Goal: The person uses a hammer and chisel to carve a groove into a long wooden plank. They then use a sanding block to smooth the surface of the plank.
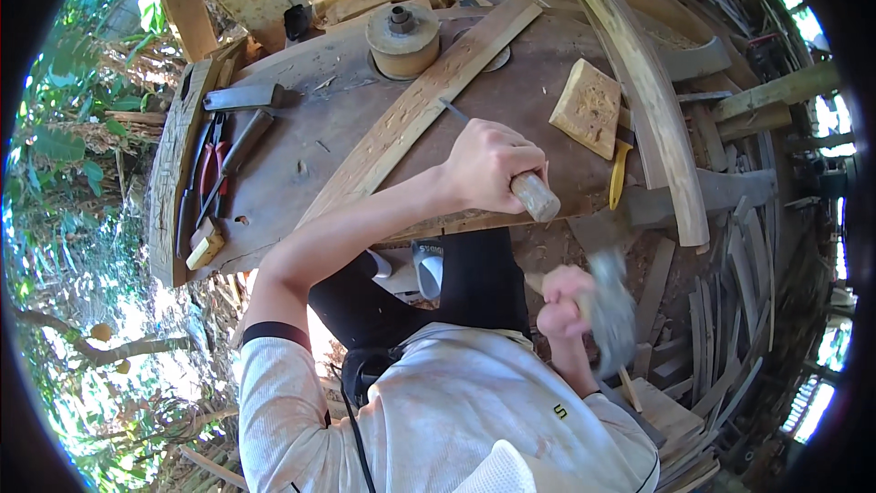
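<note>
My left hand is closed around a chisel, its wooden handle jutting toward me below the fist. The chisel's thin metal blade points away and left, its tip at the edge of a long wooden plank. Small cut marks run along that plank, which lies slantwise over the workbench. Lower right, off the bench's near edge, my right hand is closed on a hammer. Motion smears the hammer's grey head, and my fist hides most of its handle.
Bench left holds a hammer, red-handled pliers and a wood-handled tool. A round wooden block stands at the back. To the right are a square wood block, a yellow-handled tool and a curved timber.
</note>
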Demonstrator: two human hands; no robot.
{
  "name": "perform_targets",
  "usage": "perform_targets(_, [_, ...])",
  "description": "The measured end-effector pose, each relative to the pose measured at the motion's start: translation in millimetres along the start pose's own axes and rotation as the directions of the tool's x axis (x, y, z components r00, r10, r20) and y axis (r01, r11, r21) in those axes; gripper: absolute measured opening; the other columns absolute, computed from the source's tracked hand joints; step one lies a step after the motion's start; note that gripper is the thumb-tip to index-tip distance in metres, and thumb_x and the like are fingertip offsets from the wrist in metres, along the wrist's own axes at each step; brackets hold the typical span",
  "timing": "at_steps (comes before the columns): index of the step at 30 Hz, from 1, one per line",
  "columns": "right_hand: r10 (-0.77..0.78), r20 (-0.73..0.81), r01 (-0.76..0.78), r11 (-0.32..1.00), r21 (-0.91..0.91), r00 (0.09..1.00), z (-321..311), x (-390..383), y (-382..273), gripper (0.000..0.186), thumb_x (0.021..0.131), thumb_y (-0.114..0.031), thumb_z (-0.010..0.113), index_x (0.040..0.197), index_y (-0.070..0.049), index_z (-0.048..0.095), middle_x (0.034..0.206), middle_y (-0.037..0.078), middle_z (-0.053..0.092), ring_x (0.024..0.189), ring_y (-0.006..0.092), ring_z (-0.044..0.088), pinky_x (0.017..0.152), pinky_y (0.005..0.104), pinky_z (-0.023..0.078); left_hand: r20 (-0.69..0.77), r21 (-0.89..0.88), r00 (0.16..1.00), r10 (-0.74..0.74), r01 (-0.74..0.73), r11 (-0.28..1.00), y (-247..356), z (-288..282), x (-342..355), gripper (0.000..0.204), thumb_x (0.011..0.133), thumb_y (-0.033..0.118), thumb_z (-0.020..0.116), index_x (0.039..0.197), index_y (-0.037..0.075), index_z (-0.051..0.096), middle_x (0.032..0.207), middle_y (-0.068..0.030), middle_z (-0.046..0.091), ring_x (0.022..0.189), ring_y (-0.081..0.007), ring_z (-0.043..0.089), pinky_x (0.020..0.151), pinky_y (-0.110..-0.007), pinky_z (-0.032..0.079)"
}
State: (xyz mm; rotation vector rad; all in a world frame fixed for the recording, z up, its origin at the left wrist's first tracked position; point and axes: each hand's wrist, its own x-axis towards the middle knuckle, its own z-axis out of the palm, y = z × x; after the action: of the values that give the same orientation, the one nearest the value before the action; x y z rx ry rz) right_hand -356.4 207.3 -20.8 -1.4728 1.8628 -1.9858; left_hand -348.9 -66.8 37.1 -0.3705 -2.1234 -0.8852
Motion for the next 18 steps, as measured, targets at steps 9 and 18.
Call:
perform_targets(9, [0.134,-0.031,-0.133,0.991,0.032,0.991,-4,-31,13,0.033,0.103,-0.04,0.048,0.103,-0.007,0.043,0.067,0.004,0.045,0.049,0.0141,0.043,0.044,0.0282,0.041,0.128,-0.003,0.989,0.072,-0.073,0.997,-6,13,-21,0.019,0.058,0.02,0.078,0.067,0.019,0.062,0.063,0.0029,0.06,0.059,-0.0203,0.061,0.052,-0.035,0.046])
perform_targets(18, [0.254,0.058,-0.238,0.95,-0.201,0.965,0,-61,26,0.038,0.104,-0.045,0.045,0.101,-0.007,0.042,0.068,0.005,0.045,0.048,0.0147,0.044,0.044,0.0293,0.04,0.165,0.014,0.981,0.098,-0.102,0.995,-9,18,-25,0.018,0.058,0.022,0.077,0.069,0.02,0.062,0.065,0.0036,0.06,0.06,-0.0193,0.061,0.054,-0.034,0.047])
